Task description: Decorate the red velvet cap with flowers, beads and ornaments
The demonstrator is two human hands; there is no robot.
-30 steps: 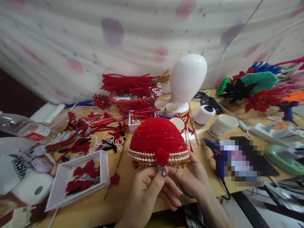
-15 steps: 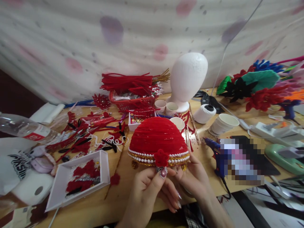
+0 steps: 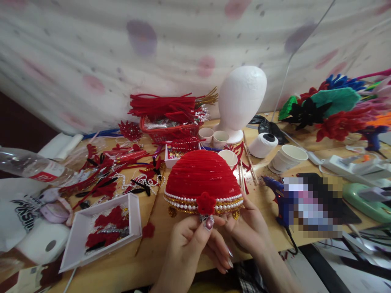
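A red domed cap [image 3: 201, 173] with ribbed rows, pearl strings and gold trim along its rim is held up over the table. On the front of its rim sits a small red flower [image 3: 205, 202]. My left hand [image 3: 191, 240] pinches the flower's lower edge between thumb and index finger, its other fingers curled loosely below. At the cap's right side, my right hand [image 3: 252, 226] grips the rim from underneath; its fingertips are partly hidden behind the cap and my left hand. Gold balls hang below the rim at both sides.
A white tray [image 3: 134, 215] with red flowers and beads lies left. Behind stand a red basket [image 3: 171, 132], a white foam head [image 3: 242, 97], paper cups [image 3: 288, 158] and a thread cone [image 3: 263, 145]. A blue glue gun [image 3: 276, 195] rests right; a plastic bottle [image 3: 36, 165] lies far left.
Almost nothing differs. The flower and my left thumb have shifted very slightly left; both hands keep their hold on the cap.
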